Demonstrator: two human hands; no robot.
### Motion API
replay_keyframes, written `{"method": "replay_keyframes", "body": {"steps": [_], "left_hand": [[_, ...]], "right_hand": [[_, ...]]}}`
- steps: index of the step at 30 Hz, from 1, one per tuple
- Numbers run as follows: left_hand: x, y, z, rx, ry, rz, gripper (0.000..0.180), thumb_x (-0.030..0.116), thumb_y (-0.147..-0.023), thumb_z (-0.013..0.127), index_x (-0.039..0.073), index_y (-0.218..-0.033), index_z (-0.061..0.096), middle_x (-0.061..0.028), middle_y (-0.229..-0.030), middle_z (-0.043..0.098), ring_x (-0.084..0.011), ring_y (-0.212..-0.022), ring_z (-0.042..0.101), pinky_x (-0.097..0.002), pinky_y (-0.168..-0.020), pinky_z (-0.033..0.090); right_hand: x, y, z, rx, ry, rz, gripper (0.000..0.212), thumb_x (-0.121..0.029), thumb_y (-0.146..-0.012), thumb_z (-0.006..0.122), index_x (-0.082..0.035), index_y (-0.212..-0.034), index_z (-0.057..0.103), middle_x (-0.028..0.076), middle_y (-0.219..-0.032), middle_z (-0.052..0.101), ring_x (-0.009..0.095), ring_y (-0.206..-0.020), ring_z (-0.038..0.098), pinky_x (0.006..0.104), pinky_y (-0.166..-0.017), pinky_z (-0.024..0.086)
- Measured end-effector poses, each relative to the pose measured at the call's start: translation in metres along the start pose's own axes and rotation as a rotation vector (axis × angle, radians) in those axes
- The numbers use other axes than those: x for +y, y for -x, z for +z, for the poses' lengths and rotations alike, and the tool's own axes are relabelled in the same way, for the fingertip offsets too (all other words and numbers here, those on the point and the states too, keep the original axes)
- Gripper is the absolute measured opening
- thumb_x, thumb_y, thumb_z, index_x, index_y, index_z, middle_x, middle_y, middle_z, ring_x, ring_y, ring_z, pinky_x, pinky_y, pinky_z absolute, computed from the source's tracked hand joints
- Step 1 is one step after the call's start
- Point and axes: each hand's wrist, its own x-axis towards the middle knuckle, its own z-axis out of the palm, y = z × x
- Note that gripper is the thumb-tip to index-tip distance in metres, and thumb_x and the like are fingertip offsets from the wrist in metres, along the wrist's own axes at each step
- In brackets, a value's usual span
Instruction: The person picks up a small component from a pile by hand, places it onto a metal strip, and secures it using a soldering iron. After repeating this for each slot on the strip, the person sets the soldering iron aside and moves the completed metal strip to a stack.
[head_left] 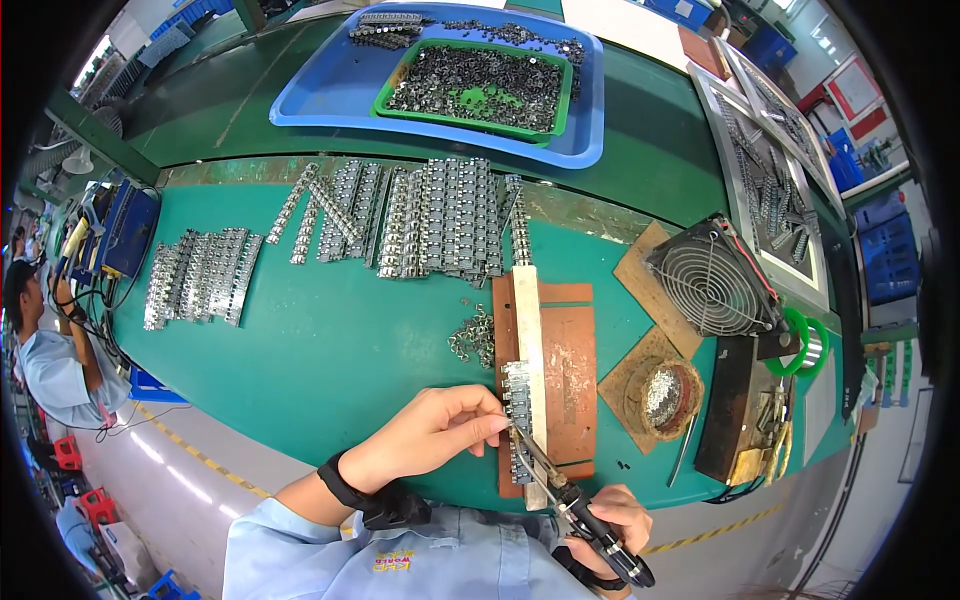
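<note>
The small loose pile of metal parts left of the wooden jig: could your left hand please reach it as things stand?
Probably yes: the left hand pinches the strip of parts close below the loose pile, with bare green table between.

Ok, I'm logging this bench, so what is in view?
Soldering iron: one, black handle, in right hand.
Part strip: one, grey, on wooden jig, under left fingers.
Metal strips: many, silver, rows mid-table; more at left.
Green basket: one, in blue tray, holding small parts.
Fan: one, black, right.
Solder spool: one, green.
Cleaning wool: one pot.
Left hand: on strip.
Right hand: grips iron.
</note>
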Motion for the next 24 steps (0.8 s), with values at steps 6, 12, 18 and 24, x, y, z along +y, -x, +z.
{"method": "replay_keyframes", "body": {"steps": [6, 12, 18, 24], "left_hand": [[0.001, 0.001, 0.001, 0.009, 0.016, 0.0, 0.012, 0.012, -0.088, 0.051, 0.0, -0.089, 0.054, -0.0023, -0.078, 0.057, -0.0076, -0.068, 0.053, -0.0203, -0.062, 0.043], [0.01, 0.007, -0.001, 0.103, -0.065, 0.037, 0.012, 0.012, -0.087, 0.053, 0.0, -0.089, 0.055, -0.0032, -0.078, 0.058, -0.0083, -0.067, 0.053, -0.0215, -0.06, 0.044], [0.016, 0.001, -0.012, 0.547, -0.801, 0.346, 0.011, 0.007, -0.078, 0.061, 0.002, -0.086, 0.057, -0.0052, -0.075, 0.055, -0.0108, -0.054, 0.051, -0.0243, -0.049, 0.041], [0.019, -0.01, 0.002, 0.548, -0.98, 0.353, 0.014, 0.006, -0.071, 0.064, 0.004, -0.082, 0.055, -0.0076, -0.076, 0.05, -0.0204, -0.056, 0.052, -0.0312, -0.05, 0.042]], "right_hand": [[0.003, 0.001, 0.01, 0.438, -0.294, 0.238, 0.047, -0.018, -0.064, 0.076, -0.002, -0.096, 0.045, 0.011, -0.08, 0.052, 0.015, -0.061, 0.051, 0.0258, -0.054, 0.042], [0.014, -0.003, 0.01, 0.418, -0.285, 0.355, 0.051, -0.03, -0.066, 0.072, -0.005, -0.1, 0.041, 0.007, -0.081, 0.043, 0.014, -0.063, 0.047, 0.0231, -0.055, 0.039], [0.018, 0.0, 0.006, 0.384, -0.308, 0.34, 0.051, -0.029, -0.066, 0.073, -0.006, -0.099, 0.041, 0.007, -0.081, 0.044, 0.014, -0.063, 0.047, 0.0228, -0.055, 0.039], [0.021, 0.003, 0.004, 0.369, -0.385, 0.287, 0.046, -0.017, -0.067, 0.074, -0.003, -0.098, 0.043, 0.01, -0.085, 0.048, 0.014, -0.067, 0.05, 0.0243, -0.059, 0.043]]}}
